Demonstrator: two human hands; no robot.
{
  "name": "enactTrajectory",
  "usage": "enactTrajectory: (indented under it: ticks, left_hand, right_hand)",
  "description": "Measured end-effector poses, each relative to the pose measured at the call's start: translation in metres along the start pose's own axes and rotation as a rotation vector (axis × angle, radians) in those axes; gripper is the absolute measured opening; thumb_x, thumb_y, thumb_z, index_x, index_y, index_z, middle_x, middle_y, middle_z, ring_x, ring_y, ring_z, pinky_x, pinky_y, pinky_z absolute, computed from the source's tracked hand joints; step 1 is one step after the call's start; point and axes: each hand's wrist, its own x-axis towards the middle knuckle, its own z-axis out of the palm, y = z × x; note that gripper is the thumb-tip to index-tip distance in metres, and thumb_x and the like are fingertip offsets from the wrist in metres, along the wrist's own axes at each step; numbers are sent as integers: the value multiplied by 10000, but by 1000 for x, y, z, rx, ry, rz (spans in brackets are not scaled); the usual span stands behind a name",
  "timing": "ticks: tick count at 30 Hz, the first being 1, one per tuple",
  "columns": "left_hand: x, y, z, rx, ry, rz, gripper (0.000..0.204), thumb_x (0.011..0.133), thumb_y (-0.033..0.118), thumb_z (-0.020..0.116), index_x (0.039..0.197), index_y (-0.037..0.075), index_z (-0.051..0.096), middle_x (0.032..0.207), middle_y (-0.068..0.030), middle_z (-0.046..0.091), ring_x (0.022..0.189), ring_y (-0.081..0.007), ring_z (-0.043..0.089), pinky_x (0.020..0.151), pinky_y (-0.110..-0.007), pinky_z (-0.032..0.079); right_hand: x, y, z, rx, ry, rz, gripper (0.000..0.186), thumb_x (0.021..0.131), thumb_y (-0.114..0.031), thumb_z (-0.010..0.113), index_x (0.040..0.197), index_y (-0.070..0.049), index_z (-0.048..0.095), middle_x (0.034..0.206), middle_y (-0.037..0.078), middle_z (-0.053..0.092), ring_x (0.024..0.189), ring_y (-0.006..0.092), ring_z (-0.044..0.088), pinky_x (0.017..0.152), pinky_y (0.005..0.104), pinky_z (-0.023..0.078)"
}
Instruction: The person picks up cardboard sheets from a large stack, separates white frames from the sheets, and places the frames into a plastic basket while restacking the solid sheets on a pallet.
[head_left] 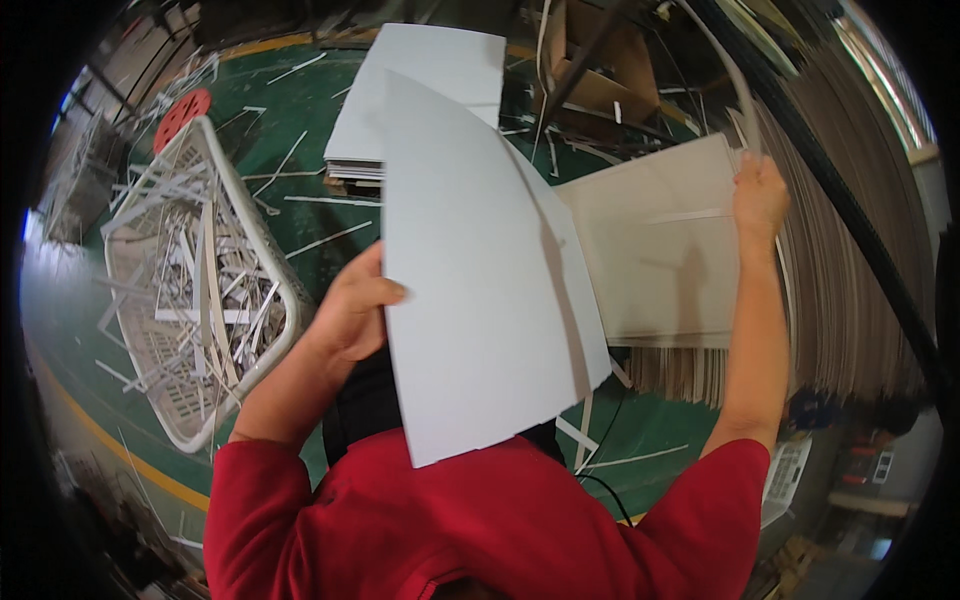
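Fingers of left hand point(352, 312) pinch white sheet point(480, 270) edge; sheet upright, long axis vertical; right hand point(760, 195) fingers grip beige board point(660, 240).

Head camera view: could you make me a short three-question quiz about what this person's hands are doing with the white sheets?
1. True or false: the left hand grips the edge of the curved white sheet.
2. What does the right hand touch? A) the white basket B) the top corner of the beige board C) the red disc
3. What fills the white basket on the green floor?

Key: 1 true; 2 B; 3 thin white offcut strips.
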Motion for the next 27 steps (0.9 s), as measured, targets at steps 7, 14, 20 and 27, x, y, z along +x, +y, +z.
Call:
enactTrajectory:
  ticks: [7, 14, 20, 27]
  left_hand:
    - [6, -36, -16, -146, 9, -140, 535, 677, -21, 432, 1210, -2, 395, 1056, -104, 541, 955, -201, 560, 810, -316, 473]
    - [0, -38, -26, -169, 18, -140, 551, 701, -10, 421, 1248, 17, 361, 1063, -106, 542, 908, -199, 585, 715, -325, 514]
    - [-11, -41, -35, -234, -7, -138, 572, 688, -44, 441, 1252, 18, 364, 1091, -98, 521, 971, -202, 560, 718, -310, 514]
    - [-20, -51, -53, -338, 66, -130, 505, 711, -29, 436, 1209, 47, 392, 1056, -70, 509, 956, -186, 544, 765, -381, 506]
  right_hand:
    - [17, -113, -39, 624, 19, 47, 296, 856, -275, 528, 805, 11, 585, 612, 50, 571, 514, 112, 528, 484, 262, 436]
    - [-7, -254, -84, 997, 249, -311, 301, 854, -266, 557, 762, 18, 597, 646, 38, 594, 506, 80, 520, 483, 210, 438]
    - [-74, -363, -49, 698, 408, -1029, 188, 879, -213, 531, 939, -57, 616, 776, 24, 629, 631, 131, 587, 563, 233, 460]
    - [-203, -412, 44, 602, 32, -1733, 275, 702, -143, 551, 967, -77, 582, 664, 6, 477, 604, 172, 464, 639, 309, 392]
